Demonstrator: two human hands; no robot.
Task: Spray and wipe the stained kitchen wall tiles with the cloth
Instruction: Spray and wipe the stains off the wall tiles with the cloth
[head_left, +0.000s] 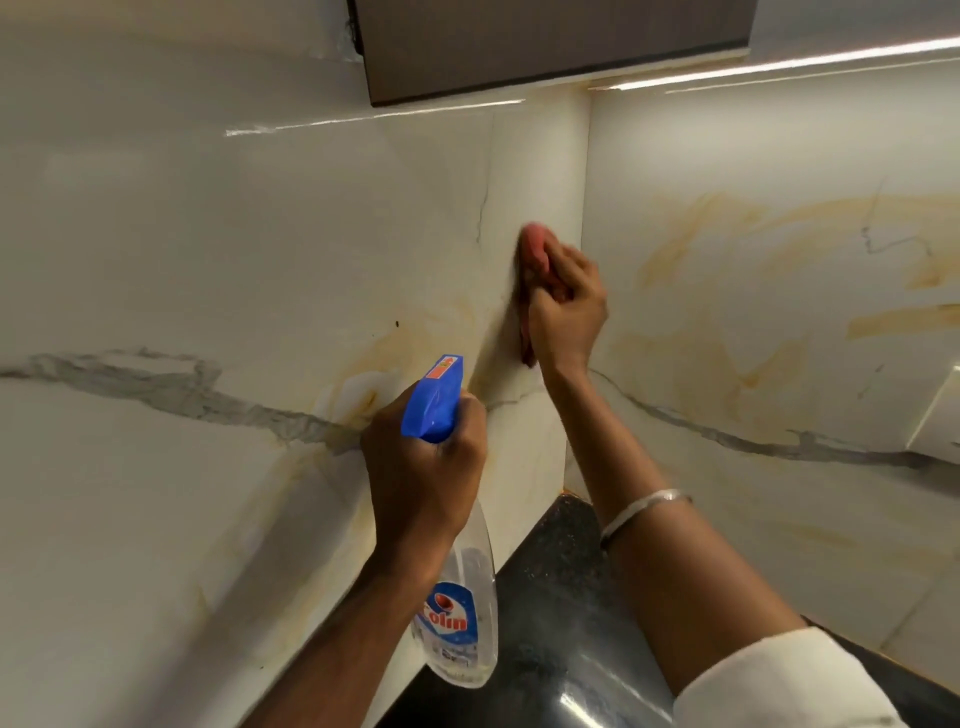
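Observation:
My right hand (569, 306) grips a pink cloth (535, 249) and presses it against the white marble-look wall tiles (249, 249) close to the inner corner. Part of the cloth is hidden behind the hand, and its top is blurred. My left hand (423, 467) holds a clear spray bottle (460, 603) by its neck, fingers curled round it under the blue trigger head (434, 400), whose nozzle points at the left wall. Yellow-brown stains (363, 384) streak the left wall beside the bottle.
More yellow stains (727, 234) cover the right wall. A dark cabinet (550, 47) hangs above the corner. A black speckled countertop (556, 597) lies below. A white switch plate (940, 410) sits at the right edge. A lit strip (779, 65) runs along the upper right wall.

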